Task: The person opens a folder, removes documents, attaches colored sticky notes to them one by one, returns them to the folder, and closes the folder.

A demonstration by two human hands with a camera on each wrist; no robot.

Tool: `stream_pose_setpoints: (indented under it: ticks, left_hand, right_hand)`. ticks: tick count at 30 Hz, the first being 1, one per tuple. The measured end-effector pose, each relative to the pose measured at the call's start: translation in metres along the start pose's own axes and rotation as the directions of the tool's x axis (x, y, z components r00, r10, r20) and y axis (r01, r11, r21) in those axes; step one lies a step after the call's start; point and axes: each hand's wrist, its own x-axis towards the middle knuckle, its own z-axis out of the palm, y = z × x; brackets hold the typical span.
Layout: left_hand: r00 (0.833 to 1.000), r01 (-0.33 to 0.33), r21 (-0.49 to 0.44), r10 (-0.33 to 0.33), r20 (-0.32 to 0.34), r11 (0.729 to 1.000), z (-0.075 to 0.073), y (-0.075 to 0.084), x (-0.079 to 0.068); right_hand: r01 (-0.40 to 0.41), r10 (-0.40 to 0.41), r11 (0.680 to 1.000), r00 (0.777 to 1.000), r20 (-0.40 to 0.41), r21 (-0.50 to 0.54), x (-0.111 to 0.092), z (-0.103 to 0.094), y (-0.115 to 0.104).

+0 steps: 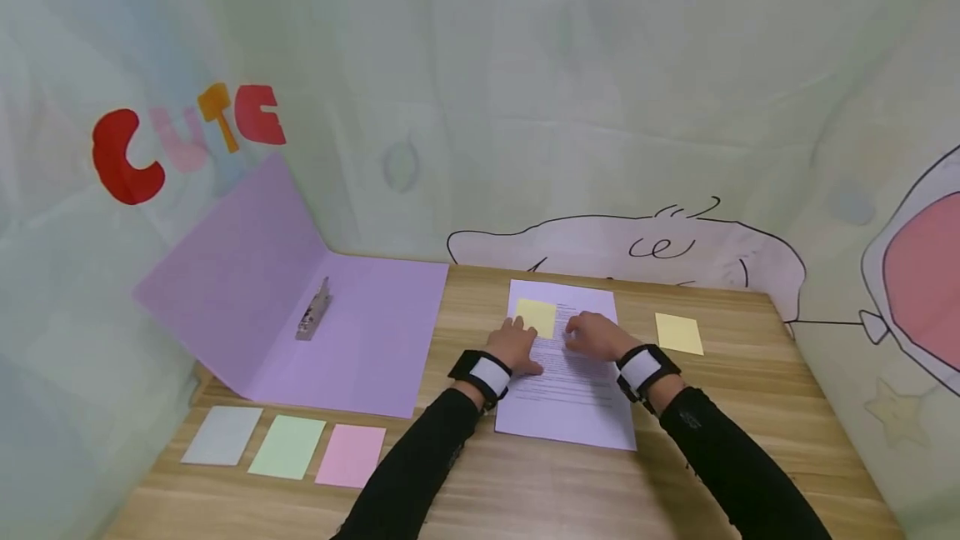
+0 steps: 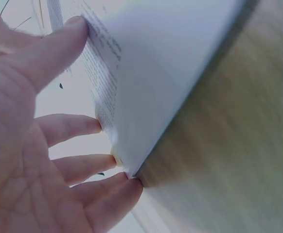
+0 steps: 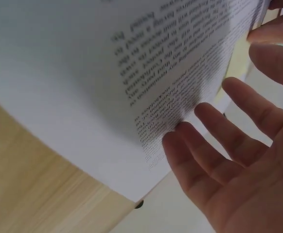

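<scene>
A printed sheet of paper (image 1: 564,407) lies on the table, with a yellow sticky note (image 1: 536,315) on its upper left part. My left hand (image 1: 513,346) rests on the sheet's left side, fingers spread, fingertips at the note's lower left edge. In the left wrist view, the thumb (image 2: 59,48) stands well apart from the other fingers. Just right of the note, my right hand (image 1: 597,336) touches the text with loosely bent fingers. The right wrist view shows its fingertips against the printed page (image 3: 97,121), holding nothing visible between them.
An open purple folder (image 1: 375,332) with a metal clip (image 1: 313,311) stands left, its cover leaning on the curtain. Grey (image 1: 222,435), green (image 1: 287,447) and pink (image 1: 351,455) notes lie before it. Another yellow note (image 1: 678,333) lies right of the sheet.
</scene>
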Motion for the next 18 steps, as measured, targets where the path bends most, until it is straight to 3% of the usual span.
stream_pose_setpoints:
  ticks: [4,10,13,18]
  left_hand:
    - [1.0,0.013,-0.015,-0.013,0.01,1.0,-0.001,-0.007,-0.002]
    - [1.0,0.013,-0.075,-0.013,-0.01,0.997,-0.001,-0.016,-0.01]
    - [1.0,0.0,-0.135,-0.001,-0.009,0.991,-0.006,-0.023,-0.025]
    - [0.998,-0.056,-0.174,0.052,-0.027,0.983,-0.026,-0.047,-0.065]
  right_hand:
    - [-0.024,0.024,0.999,1.0,0.011,0.022,-0.01,0.004,-0.004]
    - [0.021,-0.018,0.993,0.999,-0.028,0.117,-0.039,0.002,-0.012]
    - [0.035,-0.023,0.981,0.998,-0.064,0.192,-0.061,0.0,-0.016]
    - [0.023,0.002,0.961,0.996,-0.088,0.274,-0.085,-0.001,-0.019]
